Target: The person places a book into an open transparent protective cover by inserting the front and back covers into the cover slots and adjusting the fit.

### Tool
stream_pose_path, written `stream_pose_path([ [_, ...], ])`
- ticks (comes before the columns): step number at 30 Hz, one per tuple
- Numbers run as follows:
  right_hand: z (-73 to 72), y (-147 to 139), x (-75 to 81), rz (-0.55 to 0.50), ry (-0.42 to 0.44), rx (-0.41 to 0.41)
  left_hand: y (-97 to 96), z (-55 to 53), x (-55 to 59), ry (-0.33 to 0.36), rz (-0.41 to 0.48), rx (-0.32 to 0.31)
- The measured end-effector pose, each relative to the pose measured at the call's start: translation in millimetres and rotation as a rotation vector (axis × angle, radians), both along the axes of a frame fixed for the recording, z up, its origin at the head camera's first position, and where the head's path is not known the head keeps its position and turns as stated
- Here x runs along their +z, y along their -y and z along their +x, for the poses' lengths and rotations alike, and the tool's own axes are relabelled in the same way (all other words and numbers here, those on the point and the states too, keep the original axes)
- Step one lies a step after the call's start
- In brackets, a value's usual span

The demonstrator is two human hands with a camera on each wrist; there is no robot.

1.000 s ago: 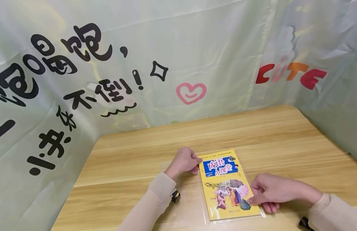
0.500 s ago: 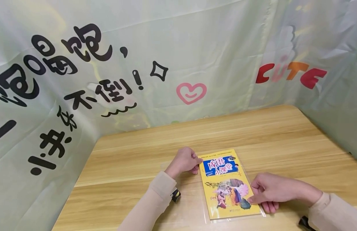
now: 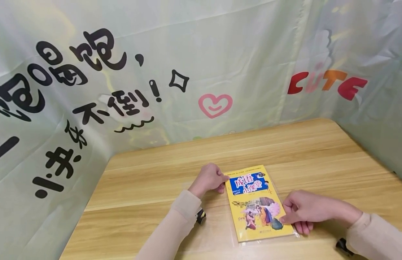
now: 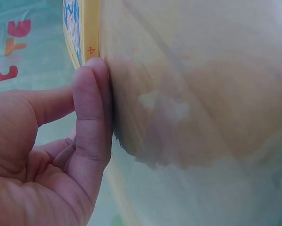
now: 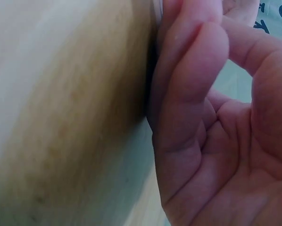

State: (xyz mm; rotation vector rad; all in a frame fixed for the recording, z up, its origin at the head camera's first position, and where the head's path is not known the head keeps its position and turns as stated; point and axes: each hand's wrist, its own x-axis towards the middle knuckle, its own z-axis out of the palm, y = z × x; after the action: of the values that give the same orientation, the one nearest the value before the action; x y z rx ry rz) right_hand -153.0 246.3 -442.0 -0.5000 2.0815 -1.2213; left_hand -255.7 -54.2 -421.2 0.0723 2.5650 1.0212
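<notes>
A yellow book point(image 3: 253, 224) with a blue title panel and drawn figures lies on the table in front of me, front cover up. Clear plastic film borders it, and a transparent sheet point(image 3: 214, 231) spreads to its left. My left hand point(image 3: 209, 178) pinches the book's upper left edge, thumb on the cover. At the lower right edge my right hand point(image 3: 313, 209) grips the book, its thumb also on the cover. In the left wrist view the fingers point(image 4: 89, 113) meet the book's spine point(image 4: 90, 33). The right wrist view shows curled fingers point(image 5: 188, 94); the book is mostly hidden there.
The wooden table point(image 3: 139, 180) has rounded far corners. A pale printed curtain point(image 3: 253, 54) hangs behind it and along both sides. Black wrist-strap pieces point(image 3: 201, 216) show below both cuffs.
The book has shifted slightly away from me, its near edge lifting a little higher in view. Both hands have moved with it and keep their hold.
</notes>
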Motion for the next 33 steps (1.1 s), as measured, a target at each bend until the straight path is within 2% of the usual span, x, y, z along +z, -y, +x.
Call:
stream_pose_path([
  [21, -3.1, -3.6, 0.5, 0.005, -0.023, -0.009, -1.9, -0.5, 0.1, 0.002, 0.031, 0.013],
  [25, -4.0, -4.7, 0.7, 0.003, -0.041, -0.021, -1.0, -0.6, 0.1, -0.001, 0.035, 0.004],
  [33, -9.3, -5.6, 1.5, 0.026, -0.138, -0.055, 0.5, -1.3, 0.2, 0.003, 0.052, -0.007],
])
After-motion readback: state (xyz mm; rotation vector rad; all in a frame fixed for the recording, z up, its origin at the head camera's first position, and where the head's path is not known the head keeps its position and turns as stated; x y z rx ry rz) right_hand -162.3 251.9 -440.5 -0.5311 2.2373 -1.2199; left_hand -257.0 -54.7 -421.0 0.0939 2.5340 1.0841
